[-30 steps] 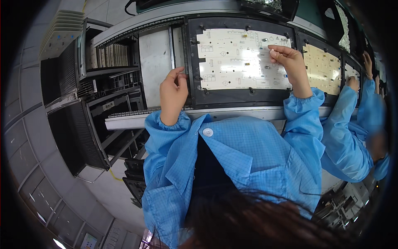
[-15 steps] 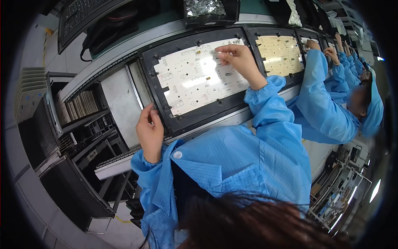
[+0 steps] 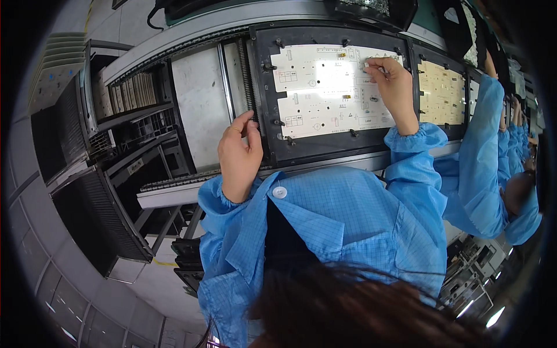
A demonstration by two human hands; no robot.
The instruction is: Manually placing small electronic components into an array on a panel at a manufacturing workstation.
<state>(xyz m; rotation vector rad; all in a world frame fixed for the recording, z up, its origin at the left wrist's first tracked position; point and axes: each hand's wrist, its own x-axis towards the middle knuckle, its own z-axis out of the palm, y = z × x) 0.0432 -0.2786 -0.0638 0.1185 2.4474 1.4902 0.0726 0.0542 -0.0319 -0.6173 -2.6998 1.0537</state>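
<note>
A white printed circuit board point(image 3: 325, 110) sits in a black frame point(image 3: 325, 152), held by small black clips around its rim. Over its upper right part is my right hand point(image 3: 393, 87), thumb and forefinger pinched together. Something small and pale seems to be at those fingertips, too small to name. My left hand point(image 3: 241, 156) is at the frame's left edge, beside a dark coiled strip point(image 3: 246, 81). Its thumb and forefinger are apart and hold nothing visible; the other fingers are partly hidden.
Beyond the frame, a yellowish board point(image 3: 441, 95) sits in another frame, with a co-worker's blue sleeve point(image 3: 484, 116) past it. A dark bin point(image 3: 377, 8) of small parts stands at the back. A rack of boards point(image 3: 136, 93) is at left, below the conveyor rail point(image 3: 174, 194).
The whole view has swung, so the board and both hands appear farther right. My right hand keeps its pinch over the same part of the board; my left stays by the frame's left edge.
</note>
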